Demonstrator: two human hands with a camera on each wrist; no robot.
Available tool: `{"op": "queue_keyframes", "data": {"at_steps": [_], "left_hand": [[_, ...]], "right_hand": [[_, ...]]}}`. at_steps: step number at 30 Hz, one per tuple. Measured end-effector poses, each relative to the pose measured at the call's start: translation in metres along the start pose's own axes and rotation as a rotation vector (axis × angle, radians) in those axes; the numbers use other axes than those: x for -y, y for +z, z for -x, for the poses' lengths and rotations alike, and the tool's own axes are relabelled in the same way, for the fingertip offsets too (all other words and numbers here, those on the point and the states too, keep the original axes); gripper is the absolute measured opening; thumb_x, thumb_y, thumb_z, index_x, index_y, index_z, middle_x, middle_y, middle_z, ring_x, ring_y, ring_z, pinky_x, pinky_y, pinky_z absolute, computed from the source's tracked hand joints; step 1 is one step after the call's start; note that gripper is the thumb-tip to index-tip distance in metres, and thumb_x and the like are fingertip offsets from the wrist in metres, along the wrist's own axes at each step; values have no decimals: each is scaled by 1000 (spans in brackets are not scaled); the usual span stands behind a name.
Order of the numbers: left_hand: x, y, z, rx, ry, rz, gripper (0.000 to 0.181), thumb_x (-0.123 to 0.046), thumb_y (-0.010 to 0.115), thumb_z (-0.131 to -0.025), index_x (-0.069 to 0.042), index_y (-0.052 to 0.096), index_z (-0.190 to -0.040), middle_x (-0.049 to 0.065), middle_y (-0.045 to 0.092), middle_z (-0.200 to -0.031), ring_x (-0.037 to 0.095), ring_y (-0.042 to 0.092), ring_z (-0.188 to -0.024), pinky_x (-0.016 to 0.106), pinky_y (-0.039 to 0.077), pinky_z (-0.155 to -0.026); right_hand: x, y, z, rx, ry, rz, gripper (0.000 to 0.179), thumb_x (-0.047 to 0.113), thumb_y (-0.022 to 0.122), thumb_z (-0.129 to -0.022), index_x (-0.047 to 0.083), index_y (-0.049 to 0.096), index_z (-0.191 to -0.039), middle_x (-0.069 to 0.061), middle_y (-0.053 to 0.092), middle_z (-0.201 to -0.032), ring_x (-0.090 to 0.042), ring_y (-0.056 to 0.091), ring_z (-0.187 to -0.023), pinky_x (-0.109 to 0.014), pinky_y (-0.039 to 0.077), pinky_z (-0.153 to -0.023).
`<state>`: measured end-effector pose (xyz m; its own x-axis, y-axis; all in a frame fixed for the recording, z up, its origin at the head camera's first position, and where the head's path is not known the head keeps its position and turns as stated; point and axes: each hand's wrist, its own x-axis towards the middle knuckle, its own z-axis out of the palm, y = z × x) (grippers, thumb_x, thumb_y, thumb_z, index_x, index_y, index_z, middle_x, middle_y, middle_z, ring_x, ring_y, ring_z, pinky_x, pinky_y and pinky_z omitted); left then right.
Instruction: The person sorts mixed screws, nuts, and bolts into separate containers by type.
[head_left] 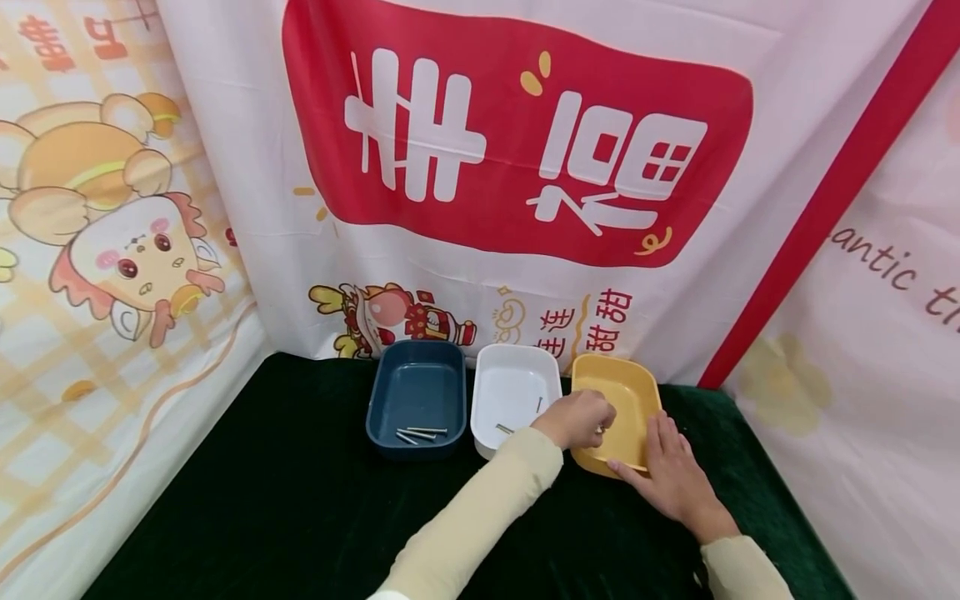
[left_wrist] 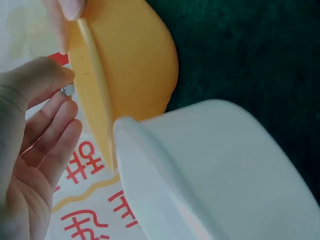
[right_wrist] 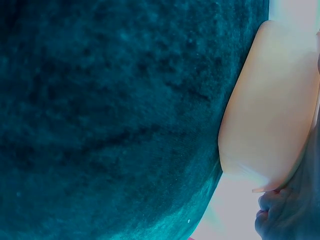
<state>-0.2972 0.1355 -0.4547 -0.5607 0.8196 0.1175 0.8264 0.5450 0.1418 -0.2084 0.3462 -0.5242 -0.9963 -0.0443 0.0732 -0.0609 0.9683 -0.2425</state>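
Note:
Over the yellow box (head_left: 626, 387), my left hand (head_left: 577, 419) pinches a small silver metal piece (left_wrist: 69, 90) with a faceted end between thumb and index finger. The other fingers are loosely bent beside it in the left wrist view. My right hand (head_left: 678, 479) rests against the near right corner of the yellow box, thumb along the front rim and fairly straight fingers along the right side. In the right wrist view the box's outer wall (right_wrist: 270, 110) shows, with part of the right hand (right_wrist: 295, 215) dark at the lower right.
Left of the yellow box stand a white box (head_left: 513, 379) with a few screws (head_left: 505, 428) and a dark blue box (head_left: 416, 383) with several long screws (head_left: 422, 433). All three sit on a dark green cloth (head_left: 300, 500), against a printed curtain (head_left: 255, 167).

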Motion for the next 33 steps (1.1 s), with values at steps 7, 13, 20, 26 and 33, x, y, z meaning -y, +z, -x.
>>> {"op": "queue_keyframes", "data": {"at_steps": [7,13,20,26,33], "left_hand": [[7,4,7,-56,-99,40,44,-19,77,-93,-13,69,-136,2,69,-132,13,67,-117,23,55,-99],[26,-8,31,-96,-103,49,41,-25,77,-95,-11,70,-133,3,70,-128,16,68,-115,27,57,-99],[43,-36,82,-107,-76,10,45,-24,76,-95,-10,67,-137,5,67,-132,19,67,-119,33,58,-101],[44,-57,136,-82,-70,-4,51,-29,74,-98,-10,61,-144,6,63,-143,19,63,-128,34,55,-109],[40,-69,186,-121,-89,42,52,-29,73,-98,-11,60,-145,5,63,-141,17,63,-122,34,59,-103]], "right_hand": [[3,1,-2,3,-2,1,119,77,54,-95,-6,8,-166,-30,12,-172,-52,22,-153,-73,20,-125],[5,1,-4,-8,-19,10,119,76,56,-94,-8,10,-165,-33,14,-171,-52,23,-152,-72,21,-124],[6,0,-7,12,-14,17,123,83,51,-92,-7,10,-165,-31,15,-170,-52,23,-151,-72,20,-125],[5,0,-7,9,-21,34,124,84,50,-91,-7,10,-165,-31,17,-169,-52,25,-150,-73,22,-124],[2,-1,-5,20,-3,26,124,83,51,-91,-8,10,-165,-34,14,-170,-54,23,-150,-74,19,-124]]}}
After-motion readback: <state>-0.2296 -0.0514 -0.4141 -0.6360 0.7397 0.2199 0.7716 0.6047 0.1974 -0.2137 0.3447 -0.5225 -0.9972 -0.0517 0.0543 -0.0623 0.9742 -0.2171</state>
